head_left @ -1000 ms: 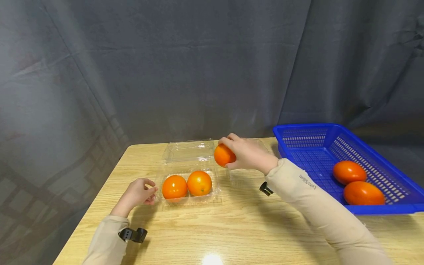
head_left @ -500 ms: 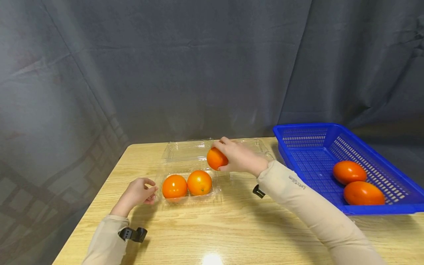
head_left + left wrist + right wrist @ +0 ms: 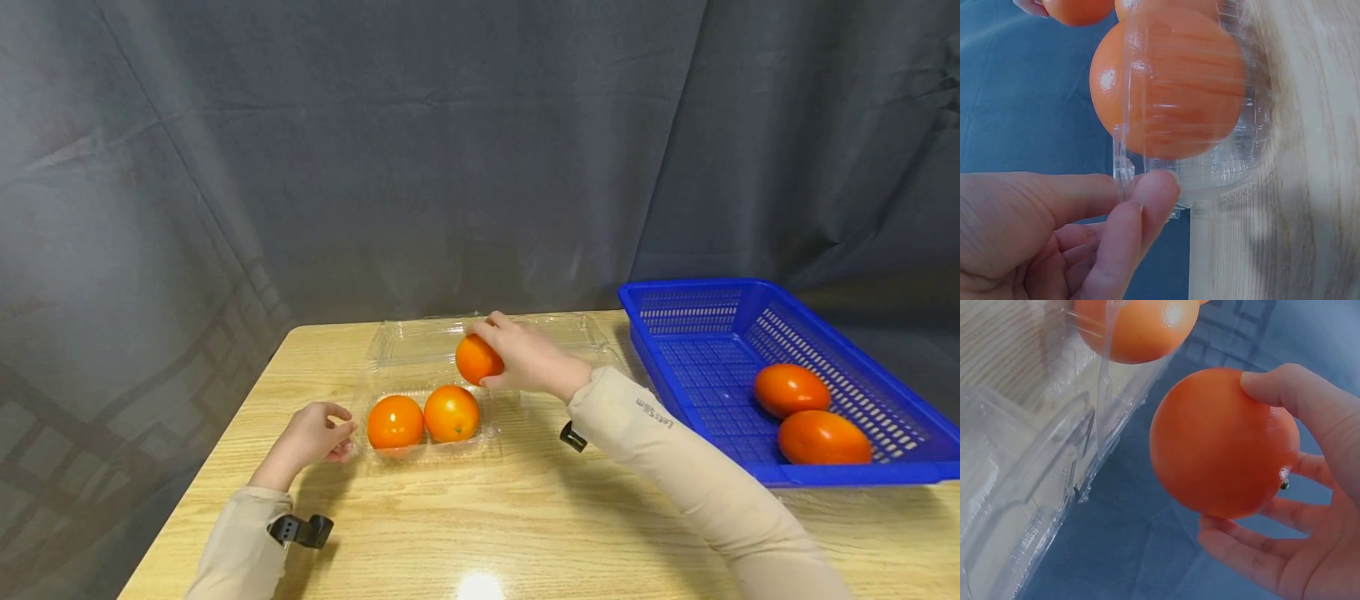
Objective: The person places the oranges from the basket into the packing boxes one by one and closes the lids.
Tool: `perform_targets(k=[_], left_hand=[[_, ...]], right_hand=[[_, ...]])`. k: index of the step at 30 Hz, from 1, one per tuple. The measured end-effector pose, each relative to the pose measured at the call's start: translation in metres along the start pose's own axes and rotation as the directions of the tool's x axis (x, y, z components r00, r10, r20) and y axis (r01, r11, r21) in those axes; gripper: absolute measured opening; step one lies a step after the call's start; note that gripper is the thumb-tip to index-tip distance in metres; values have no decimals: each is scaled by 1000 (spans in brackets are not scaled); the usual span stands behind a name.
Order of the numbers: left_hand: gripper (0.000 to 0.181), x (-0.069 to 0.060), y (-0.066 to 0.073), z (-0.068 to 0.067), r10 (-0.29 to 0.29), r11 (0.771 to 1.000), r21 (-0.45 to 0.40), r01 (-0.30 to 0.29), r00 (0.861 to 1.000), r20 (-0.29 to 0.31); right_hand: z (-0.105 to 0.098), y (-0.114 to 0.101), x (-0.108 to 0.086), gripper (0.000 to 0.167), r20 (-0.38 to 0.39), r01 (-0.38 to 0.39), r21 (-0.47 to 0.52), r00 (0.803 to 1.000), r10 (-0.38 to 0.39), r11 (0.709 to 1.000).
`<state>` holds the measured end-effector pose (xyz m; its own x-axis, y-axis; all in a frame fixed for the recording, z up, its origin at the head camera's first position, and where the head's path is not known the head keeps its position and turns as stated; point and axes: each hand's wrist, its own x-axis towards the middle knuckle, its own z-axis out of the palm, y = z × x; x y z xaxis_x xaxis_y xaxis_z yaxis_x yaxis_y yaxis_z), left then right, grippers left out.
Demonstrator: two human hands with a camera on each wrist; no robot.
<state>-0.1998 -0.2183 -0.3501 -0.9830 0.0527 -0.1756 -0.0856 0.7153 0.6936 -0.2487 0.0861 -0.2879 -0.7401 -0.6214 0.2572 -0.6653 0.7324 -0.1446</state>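
Observation:
My right hand (image 3: 528, 360) holds an orange (image 3: 1216, 444), thumb on one side and fingers round the other. It hovers over the back of a clear plastic clamshell box (image 3: 491, 433), whose lid (image 3: 420, 342) lies folded back. Two oranges sit side by side in the box, a left orange (image 3: 395, 423) and a right orange (image 3: 452, 414). At the box's left end my left hand (image 3: 311, 439) pinches the rim between thumb and fingertips, as the left wrist view makes plain. Its fingers (image 3: 1157, 194) touch only the plastic.
Behind my right forearm lies a second clear plastic box (image 3: 570, 329), partly hidden. On the right stands a blue mesh basket (image 3: 697, 367) with two orange-red round fruits (image 3: 791, 390) inside. A dark curtain (image 3: 465, 167) hangs behind the wooden table (image 3: 420, 533).
My right hand has carried the orange leftward and slightly down, from right of the box to above its back right part. The left hand has stayed in place.

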Motion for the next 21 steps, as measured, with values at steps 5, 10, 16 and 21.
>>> perform_targets(k=[5, 10, 16, 21], left_hand=[[34, 1, -1, 0, 1, 1000, 3, -1, 1000, -1], [33, 1, 0, 0, 8, 1000, -7, -8, 1000, -2], [34, 0, 0, 0, 3, 1000, -11, -3, 1000, 1], [35, 0, 0, 0, -2, 1000, -2, 2, 1000, 4]], right_hand=[[5, -2, 3, 60, -12, -7, 7, 1000, 7, 1000], [10, -5, 5, 60, -22, -18, 25, 1000, 18, 1000], [15, -10, 8, 60, -42, -35, 27, 998, 36, 999], [20, -15, 11, 62, -58, -49, 54, 997, 52, 997]])
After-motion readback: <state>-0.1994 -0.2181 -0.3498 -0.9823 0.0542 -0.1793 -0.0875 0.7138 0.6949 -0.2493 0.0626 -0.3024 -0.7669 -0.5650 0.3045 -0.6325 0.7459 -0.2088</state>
